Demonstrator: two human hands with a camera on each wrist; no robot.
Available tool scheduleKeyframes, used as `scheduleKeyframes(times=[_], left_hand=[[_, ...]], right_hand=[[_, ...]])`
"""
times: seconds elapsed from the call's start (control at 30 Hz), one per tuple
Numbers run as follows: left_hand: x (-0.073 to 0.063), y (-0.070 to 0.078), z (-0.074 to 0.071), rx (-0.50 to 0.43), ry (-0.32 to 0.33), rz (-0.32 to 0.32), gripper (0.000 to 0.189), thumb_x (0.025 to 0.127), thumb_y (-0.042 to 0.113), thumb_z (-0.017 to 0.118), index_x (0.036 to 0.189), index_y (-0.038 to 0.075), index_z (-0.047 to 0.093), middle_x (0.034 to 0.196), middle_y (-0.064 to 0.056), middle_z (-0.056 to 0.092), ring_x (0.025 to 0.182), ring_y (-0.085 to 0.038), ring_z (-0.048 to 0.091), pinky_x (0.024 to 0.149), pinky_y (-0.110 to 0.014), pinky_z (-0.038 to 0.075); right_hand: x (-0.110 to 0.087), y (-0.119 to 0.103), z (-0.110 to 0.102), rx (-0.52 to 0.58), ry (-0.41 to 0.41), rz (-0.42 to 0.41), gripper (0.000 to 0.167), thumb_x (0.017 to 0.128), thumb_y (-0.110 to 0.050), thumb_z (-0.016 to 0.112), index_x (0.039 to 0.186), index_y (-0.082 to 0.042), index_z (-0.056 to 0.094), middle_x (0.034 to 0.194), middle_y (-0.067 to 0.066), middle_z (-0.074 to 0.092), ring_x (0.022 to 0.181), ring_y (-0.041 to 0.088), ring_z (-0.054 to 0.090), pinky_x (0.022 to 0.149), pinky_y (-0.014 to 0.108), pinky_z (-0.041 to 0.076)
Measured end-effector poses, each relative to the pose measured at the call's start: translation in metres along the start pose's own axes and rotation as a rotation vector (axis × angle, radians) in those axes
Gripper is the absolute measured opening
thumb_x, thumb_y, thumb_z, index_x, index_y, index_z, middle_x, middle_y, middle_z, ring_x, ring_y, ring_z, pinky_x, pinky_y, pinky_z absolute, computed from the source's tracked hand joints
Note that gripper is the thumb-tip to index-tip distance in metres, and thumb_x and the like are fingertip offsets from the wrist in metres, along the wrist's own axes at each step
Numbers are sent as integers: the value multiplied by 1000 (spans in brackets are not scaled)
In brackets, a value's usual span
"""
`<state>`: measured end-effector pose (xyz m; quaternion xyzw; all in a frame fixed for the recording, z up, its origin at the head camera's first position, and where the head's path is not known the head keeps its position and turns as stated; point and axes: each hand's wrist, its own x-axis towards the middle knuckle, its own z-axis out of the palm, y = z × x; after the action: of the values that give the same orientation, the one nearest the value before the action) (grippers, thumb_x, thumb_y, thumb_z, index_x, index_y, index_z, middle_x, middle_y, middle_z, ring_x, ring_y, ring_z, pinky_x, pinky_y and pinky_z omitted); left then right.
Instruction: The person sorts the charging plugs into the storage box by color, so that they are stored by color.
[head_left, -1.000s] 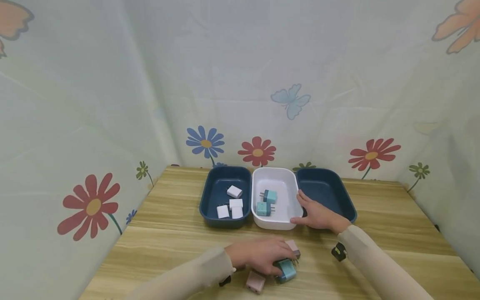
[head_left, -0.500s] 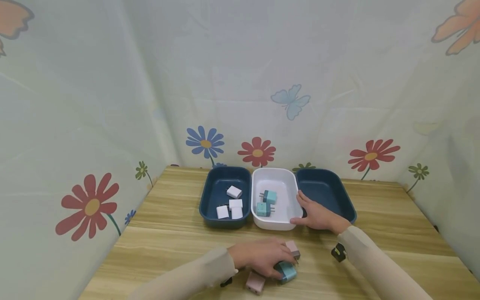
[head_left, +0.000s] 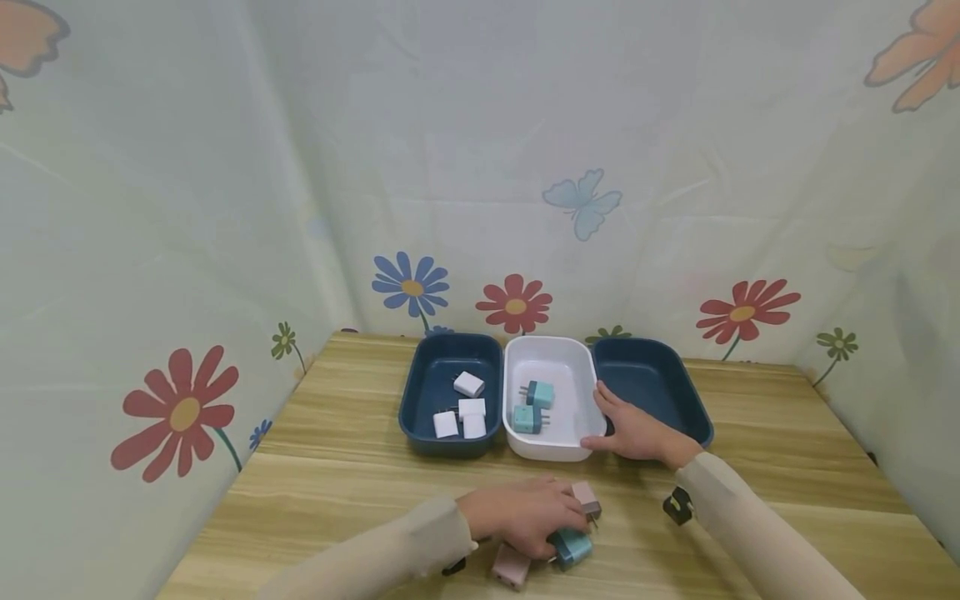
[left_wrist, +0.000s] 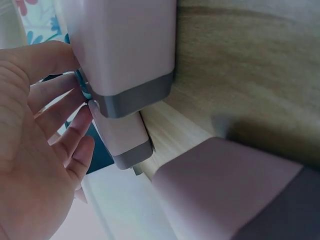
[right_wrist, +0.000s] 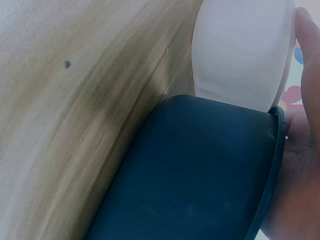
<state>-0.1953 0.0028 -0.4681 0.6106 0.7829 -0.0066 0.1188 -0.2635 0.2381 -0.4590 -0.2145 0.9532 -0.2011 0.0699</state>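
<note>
My left hand is low over the table, its thumb and fingers pinching a teal plug charger. In the left wrist view that charger is mostly hidden behind pink chargers. One pink charger lies just beyond my fingers, and another pink charger sits nearer, below the palm. My right hand rests on the near right corner of the white tray, thumb on the front rim and a finger along the side rim. Two teal chargers lie inside that tray.
A navy tray with several white chargers stands left of the white tray. To its right is another navy tray, partly covered by my right hand. The wooden table ends at a flowered curtain behind.
My left fingers have closed in slightly on the teal charger, which has tilted a little on the table. The right hand and the trays have stayed in place.
</note>
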Motion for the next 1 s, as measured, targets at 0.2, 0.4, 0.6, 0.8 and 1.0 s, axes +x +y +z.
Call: scheduleKeyframes(times=[0.2,0.4,0.6,0.8,1.0], left_hand=[[0,1,1,40,16,8,48,85,33,70,130,26,55,123,17,53,113,-1,41,93,-18,33],[0,1,3,10,48,13,47,84,34,71,127,25,56,116,17,54,102,2,43,85,-14,34],[-4,0,5,-74,89,-7,48,81,31,74,125,23,56,115,14,52,99,4,45,86,-12,34],[-12,-1,1,-131,126,-34,50,78,26,76,124,21,57,116,12,53,100,3,46,88,-10,35],[-21,-4,-5,-170,156,-55,48,78,25,75,123,19,57,114,12,54,97,4,48,84,-10,37]], right_hand=[[0,-1,0,-4,1,1,105,79,-62,64,148,2,19,154,22,9,136,41,23,104,55,29],[-2,-1,0,-4,8,-12,104,79,-61,64,148,4,19,154,23,10,136,41,24,104,55,30],[-2,1,1,-13,11,-23,106,78,-63,63,148,4,19,154,23,10,136,40,24,104,54,31],[-2,1,0,-11,9,-19,104,79,-61,63,148,3,19,154,23,9,136,41,23,104,54,30],[-2,0,-1,-6,8,-24,103,80,-60,64,148,4,19,154,23,9,136,41,23,104,55,29]])
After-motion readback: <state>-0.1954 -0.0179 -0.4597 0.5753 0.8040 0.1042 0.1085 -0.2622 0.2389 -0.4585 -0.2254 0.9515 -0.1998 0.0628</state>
